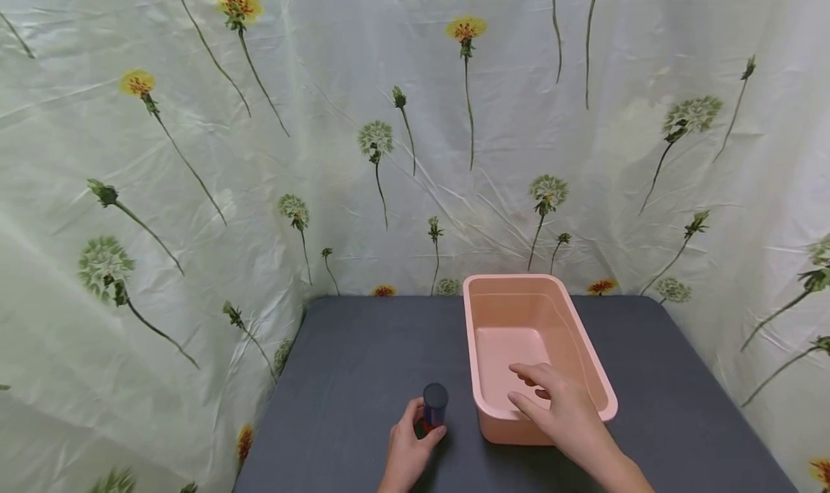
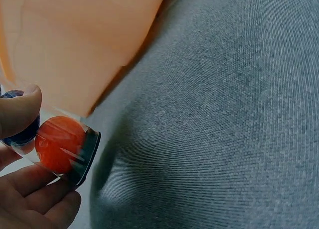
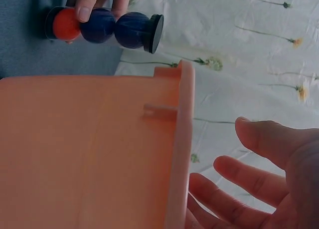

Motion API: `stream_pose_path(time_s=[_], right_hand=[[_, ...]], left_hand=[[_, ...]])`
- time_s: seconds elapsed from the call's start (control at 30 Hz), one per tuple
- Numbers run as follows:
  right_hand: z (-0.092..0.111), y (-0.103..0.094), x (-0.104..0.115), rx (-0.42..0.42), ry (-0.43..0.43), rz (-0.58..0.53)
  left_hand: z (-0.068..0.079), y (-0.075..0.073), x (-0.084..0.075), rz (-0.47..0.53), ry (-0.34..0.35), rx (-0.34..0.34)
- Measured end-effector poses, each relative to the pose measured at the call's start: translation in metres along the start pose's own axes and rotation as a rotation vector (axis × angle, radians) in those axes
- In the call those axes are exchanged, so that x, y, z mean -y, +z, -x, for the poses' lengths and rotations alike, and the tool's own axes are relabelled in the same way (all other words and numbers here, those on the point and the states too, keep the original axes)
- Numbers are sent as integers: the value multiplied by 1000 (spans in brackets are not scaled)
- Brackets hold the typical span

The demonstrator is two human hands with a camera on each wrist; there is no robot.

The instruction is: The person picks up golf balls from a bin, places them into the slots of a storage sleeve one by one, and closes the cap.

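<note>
My left hand grips a clear tube with dark end caps, thumb on one side and fingers on the other. Inside the tube are balls: an orange-red ball at the lower end and two dark blue balls above it. It stands about upright, its lower cap close over the dark cloth. Over the near end of the pink bin hovers my right hand, fingers spread and relaxed, with nothing in them. The bin is just right of the tube.
A dark grey cloth surface lies under everything. Pale curtains printed with dandelions hang behind and along both sides. The bin's rim rises between the right hand and the tube.
</note>
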State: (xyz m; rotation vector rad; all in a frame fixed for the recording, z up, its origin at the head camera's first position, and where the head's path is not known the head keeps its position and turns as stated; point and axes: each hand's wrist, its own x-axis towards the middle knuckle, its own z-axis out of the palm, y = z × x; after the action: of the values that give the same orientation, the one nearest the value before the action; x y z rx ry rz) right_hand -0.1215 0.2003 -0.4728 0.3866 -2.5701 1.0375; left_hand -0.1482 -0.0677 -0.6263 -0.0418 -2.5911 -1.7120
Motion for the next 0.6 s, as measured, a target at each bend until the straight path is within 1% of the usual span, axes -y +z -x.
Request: stream_pose_path(time_s=[0.1, 0.2, 0.4, 0.5, 0.6], right_hand=[[3, -3, -3, -10, 17, 18], [6, -6, -7, -9, 40, 34], [10, -9, -12, -4, 93, 51], [11, -12, -16, -34, 86, 73], [9, -17, -21, -79, 54, 105]], left_hand=[[-2, 3, 3, -34, 20, 9], [-3, 6, 7, -52, 35, 32], [-4, 8, 9, -36, 8, 41], [-6, 8, 11, -62, 8, 42], [-7, 7, 12, -107, 27, 49]])
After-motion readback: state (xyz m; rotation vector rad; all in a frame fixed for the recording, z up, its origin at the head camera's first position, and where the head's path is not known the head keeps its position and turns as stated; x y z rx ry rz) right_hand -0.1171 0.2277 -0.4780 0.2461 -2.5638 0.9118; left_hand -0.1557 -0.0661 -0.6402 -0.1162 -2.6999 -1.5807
